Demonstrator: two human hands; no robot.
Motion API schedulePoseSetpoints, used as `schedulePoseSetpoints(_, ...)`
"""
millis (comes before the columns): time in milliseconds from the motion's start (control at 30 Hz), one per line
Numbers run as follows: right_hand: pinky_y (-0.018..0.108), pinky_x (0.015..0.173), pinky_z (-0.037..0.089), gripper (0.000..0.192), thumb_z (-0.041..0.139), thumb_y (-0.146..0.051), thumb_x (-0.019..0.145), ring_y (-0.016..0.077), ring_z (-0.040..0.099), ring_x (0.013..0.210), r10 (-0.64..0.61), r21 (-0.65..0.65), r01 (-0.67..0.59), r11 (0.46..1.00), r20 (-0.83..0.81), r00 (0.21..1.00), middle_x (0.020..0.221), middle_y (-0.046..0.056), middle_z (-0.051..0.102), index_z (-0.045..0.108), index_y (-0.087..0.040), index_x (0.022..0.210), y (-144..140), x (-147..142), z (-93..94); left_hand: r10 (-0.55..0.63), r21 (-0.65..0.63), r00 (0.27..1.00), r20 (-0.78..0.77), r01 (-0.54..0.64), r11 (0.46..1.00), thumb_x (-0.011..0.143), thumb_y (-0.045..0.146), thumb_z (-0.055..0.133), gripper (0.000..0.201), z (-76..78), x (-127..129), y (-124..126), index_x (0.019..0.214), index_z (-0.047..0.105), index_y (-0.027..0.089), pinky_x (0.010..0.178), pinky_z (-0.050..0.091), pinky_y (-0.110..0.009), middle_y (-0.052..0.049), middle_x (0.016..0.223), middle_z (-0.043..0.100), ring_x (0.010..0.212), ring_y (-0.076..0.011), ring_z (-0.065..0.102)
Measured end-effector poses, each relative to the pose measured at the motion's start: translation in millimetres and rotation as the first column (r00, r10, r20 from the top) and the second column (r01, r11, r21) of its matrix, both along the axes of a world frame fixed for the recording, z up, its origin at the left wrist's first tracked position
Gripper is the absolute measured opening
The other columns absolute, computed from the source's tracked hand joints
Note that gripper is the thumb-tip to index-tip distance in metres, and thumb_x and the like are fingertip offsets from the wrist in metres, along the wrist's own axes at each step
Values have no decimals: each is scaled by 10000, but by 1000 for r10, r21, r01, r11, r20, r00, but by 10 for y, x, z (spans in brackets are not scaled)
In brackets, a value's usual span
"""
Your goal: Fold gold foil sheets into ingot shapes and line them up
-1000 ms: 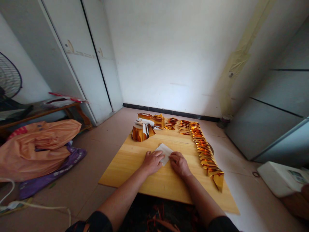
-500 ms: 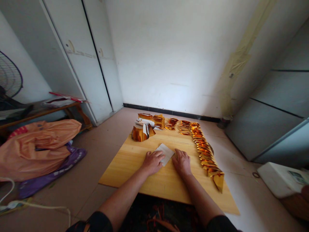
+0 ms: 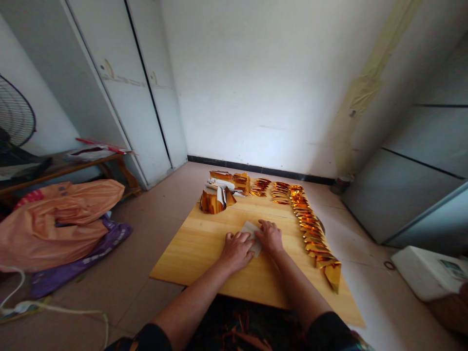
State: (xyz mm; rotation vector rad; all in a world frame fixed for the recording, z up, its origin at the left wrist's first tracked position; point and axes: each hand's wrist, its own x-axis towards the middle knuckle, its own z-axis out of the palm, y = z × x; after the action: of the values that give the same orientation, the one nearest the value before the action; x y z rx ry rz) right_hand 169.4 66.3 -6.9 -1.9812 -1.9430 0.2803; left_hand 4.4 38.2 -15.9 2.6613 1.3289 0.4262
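Observation:
A small pale sheet of paper [image 3: 250, 227] lies on the wooden board in front of me, partly covered by both hands. My left hand [image 3: 237, 248] rests over its left side with the fingers apart, holding it down. At the right side of the sheet, my right hand [image 3: 269, 235] has its fingers bent together on the paper's edge. Whether that edge is lifted or folded is hidden under the fingers. Along the board's right side runs a row of folded gold foil pieces [image 3: 310, 229]. Shorter rows of folded gold pieces [image 3: 281, 192] stand at the back.
Stacks of gold paper [image 3: 212, 201] and a white roll [image 3: 221, 184] sit at the back left of the board [image 3: 183, 253]. On the floor to the left are an orange bag [image 3: 73, 219] and a cable [image 3: 69, 310]. A white box [image 3: 420, 270] stands at the right.
My right hand has moved left and slightly forward onto the paper, covering its right corner. My left hand has shifted a little to the right and nearer to me.

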Motion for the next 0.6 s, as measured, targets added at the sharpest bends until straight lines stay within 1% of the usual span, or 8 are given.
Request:
schedulePoseSetpoints(100, 318, 769, 374, 256, 568, -253, 779, 226, 534, 987, 7, -55, -4, 998, 64, 998, 1013, 68, 642, 641, -228, 1023, 72, -11, 42, 11, -2, 1000, 0, -11, 1000, 829, 329, 558, 347, 4, 26, -7, 1175, 556, 303, 894, 319, -436, -57, 1218, 554, 1102, -254, 471)
schedulePoseSetpoints(167, 307, 754, 378, 170, 564, -228, 776, 222, 533, 979, 22, -65, -17, 998, 77, 997, 995, 61, 638, 668, -232, 910, 105, -19, 57, 16, -4, 1000, 5, -16, 1000, 842, 298, 542, 315, -3, 28, 4, 1156, 572, 308, 887, 322, -422, -52, 1219, 557, 1091, -245, 474)
schedulePoseSetpoints(267, 271, 745, 387, 161, 566, -174, 758, 193, 545, 961, 80, -24, -79, 997, 23, 997, 1007, 42, 637, 665, -233, 870, 131, -27, 67, 11, 3, 1000, 21, -11, 1000, 850, 264, 527, 311, -22, 18, 17, 1152, 577, 315, 874, 332, -411, -42, 1239, 552, 1088, -238, 475)
schedulePoseSetpoints(367, 246, 742, 412, 242, 591, -157, 720, 160, 585, 880, 119, -10, -122, 993, -134, 984, 974, 22, 653, 641, -228, 945, 146, 0, 75, 8, 9, 999, 36, -8, 1000, 841, 259, 534, 329, -34, 13, 15, 1163, 569, 318, 865, 342, -413, -35, 1252, 546, 1092, -240, 472)
schedulePoseSetpoints(433, 237, 724, 433, 399, 603, -133, 683, 149, 604, 827, 92, -23, -103, 994, -281, 955, 935, 14, 662, 599, -219, 1072, 157, 46, 78, 14, 7, 999, 36, -14, 1000, 840, 261, 534, 326, -32, 23, 7, 1159, 572, 317, 861, 346, -419, -32, 1254, 545, 1093, -245, 470)
schedulePoseSetpoints(500, 228, 695, 449, 539, 578, -90, 655, 138, 610, 775, 65, -29, -85, 996, -414, 908, 872, -2, 662, 538, -205, 1180, 161, 103, 65, 14, 7, 999, 34, -14, 1000, 848, 265, 522, 313, -22, 44, -4, 1152, 576, 316, 859, 348, -425, -33, 1251, 547, 1093, -248, 469)
schedulePoseSetpoints(567, 224, 674, 459, 583, 530, -60, 648, 127, 601, 730, 85, -8, -100, 995, -476, 875, 811, -22, 649, 512, -196, 1214, 145, 150, 30, 3, 9, 1000, 31, -4, 1000, 853, 270, 514, 300, -9, 69, -12, 1142, 582, 314, 858, 350, -425, -39, 1240, 552, 1088, -248, 471)
schedulePoseSetpoints(600, 226, 679, 461, 579, 508, -47, 645, 126, 596, 727, 113, 19, -118, 993, -468, 876, 799, -25, 642, 519, -194, 1205, 127, 165, 5, -4, 12, 1000, 29, 3, 1000, 851, 270, 515, 295, -3, 79, -14, 1135, 587, 308, 858, 353, -423, -44, 1228, 557, 1081, -247, 475)
